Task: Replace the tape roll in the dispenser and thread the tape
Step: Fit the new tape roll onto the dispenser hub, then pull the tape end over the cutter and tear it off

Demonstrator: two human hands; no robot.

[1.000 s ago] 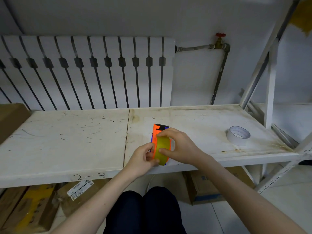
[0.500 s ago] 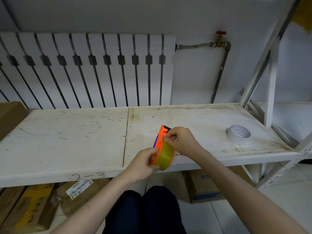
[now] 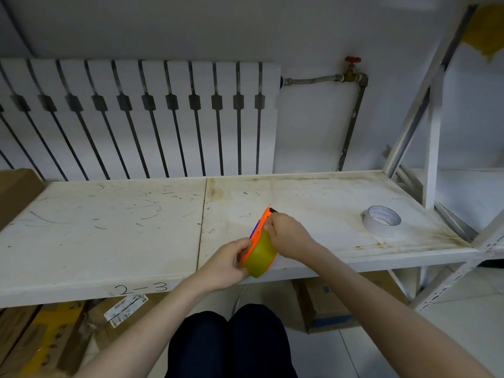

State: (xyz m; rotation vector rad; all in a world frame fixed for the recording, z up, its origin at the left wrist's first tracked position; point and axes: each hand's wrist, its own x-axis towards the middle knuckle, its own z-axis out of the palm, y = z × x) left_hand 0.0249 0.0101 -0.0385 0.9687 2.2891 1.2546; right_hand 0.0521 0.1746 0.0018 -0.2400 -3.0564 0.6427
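An orange tape dispenser (image 3: 260, 229) with a blue part is held tilted above the front edge of the white shelf (image 3: 109, 227). A yellowish tape roll (image 3: 260, 253) sits in it. My left hand (image 3: 227, 264) grips the dispenser's lower end from the left. My right hand (image 3: 287, 237) pinches at the dispenser's upper part, near its black tip; whether tape is between the fingers I cannot tell. A white tape roll (image 3: 381, 221) lies flat on the shelf at the right.
A radiator (image 3: 136, 118) and a pipe with a red valve (image 3: 352, 61) stand behind the shelf. Shelf uprights (image 3: 433, 132) rise at the right. Cardboard boxes (image 3: 341, 304) lie under the shelf, another box (image 3: 16, 192) at the far left. My knees (image 3: 231, 342) are below.
The dispenser has tilted from upright to leaning left. My right hand moved from the roll's side up to the dispenser's top end. My left hand kept its hold.
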